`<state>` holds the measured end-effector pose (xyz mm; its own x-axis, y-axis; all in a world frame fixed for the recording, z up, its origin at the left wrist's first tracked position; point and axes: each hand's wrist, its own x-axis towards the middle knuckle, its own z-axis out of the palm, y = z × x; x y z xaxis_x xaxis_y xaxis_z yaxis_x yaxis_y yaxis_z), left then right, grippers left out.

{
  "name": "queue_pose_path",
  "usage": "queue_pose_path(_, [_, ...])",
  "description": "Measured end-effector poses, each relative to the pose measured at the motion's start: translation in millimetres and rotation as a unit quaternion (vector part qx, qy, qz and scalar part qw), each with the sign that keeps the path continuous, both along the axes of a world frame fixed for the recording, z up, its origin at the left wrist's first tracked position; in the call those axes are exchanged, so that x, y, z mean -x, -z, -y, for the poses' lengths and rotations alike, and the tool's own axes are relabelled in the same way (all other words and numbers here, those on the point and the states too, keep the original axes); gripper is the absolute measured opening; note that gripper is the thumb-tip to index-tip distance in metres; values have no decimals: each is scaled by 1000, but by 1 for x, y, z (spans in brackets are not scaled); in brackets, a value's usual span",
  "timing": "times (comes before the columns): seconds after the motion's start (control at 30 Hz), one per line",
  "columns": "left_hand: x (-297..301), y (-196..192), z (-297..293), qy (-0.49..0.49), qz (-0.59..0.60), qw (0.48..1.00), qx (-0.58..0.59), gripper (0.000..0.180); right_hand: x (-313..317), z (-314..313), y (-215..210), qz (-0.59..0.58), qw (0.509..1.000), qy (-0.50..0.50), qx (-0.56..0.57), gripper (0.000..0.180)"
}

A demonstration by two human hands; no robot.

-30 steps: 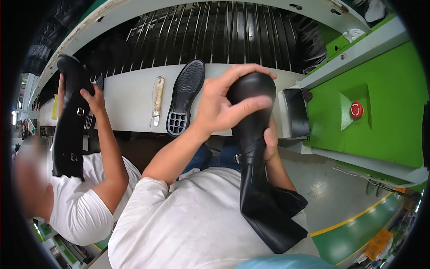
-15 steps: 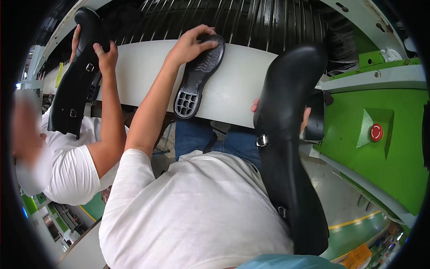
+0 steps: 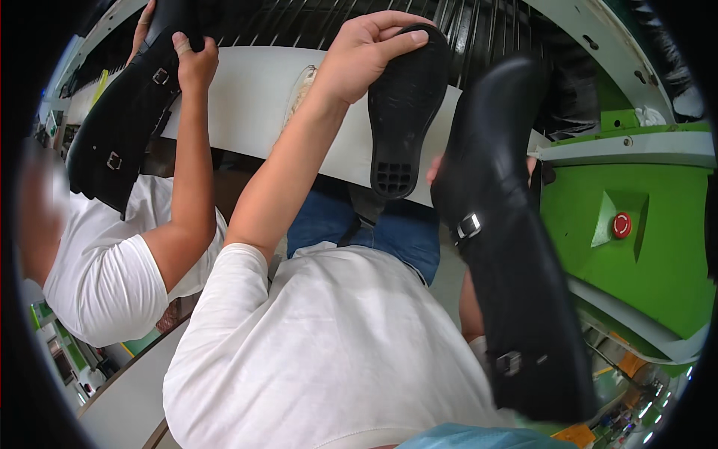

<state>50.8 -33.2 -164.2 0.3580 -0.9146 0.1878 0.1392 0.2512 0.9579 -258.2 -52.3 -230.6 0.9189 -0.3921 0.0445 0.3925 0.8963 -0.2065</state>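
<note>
My left hand is raised over the white bench and grips the toe end of a black rubber sole. The sole hangs heel down with its tread facing me. To its right stands a tall black boot with two metal buckles, its toe pointing up. My right hand holds this boot from behind. Only some fingertips show at the boot's edges. Sole and boot are close together, and I cannot tell whether they touch.
At the left a co-worker in a white shirt holds another black buckled boot in both hands. A pale insole lies on the bench. A black slatted conveyor runs behind it. A green machine with a red button stands at the right.
My left hand left the boot, reached to the sole lying on the bench and lifted it. The boot has swung to the right in my right hand.
</note>
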Motion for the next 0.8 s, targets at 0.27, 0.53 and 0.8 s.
queue_pose_path(0.27, [14,-25,-26,-20,52,998,37,30,-20,-65,3,-66,984,115,116,132])
queue_pose_path(0.53, [45,-51,-75,38,55,992,107,71,-20,-88,15,-235,887,158,364,132])
queue_pose_path(0.8, [46,-51,-83,40,101,981,159,72,-30,-101,-13,-276,858,173,397,126])
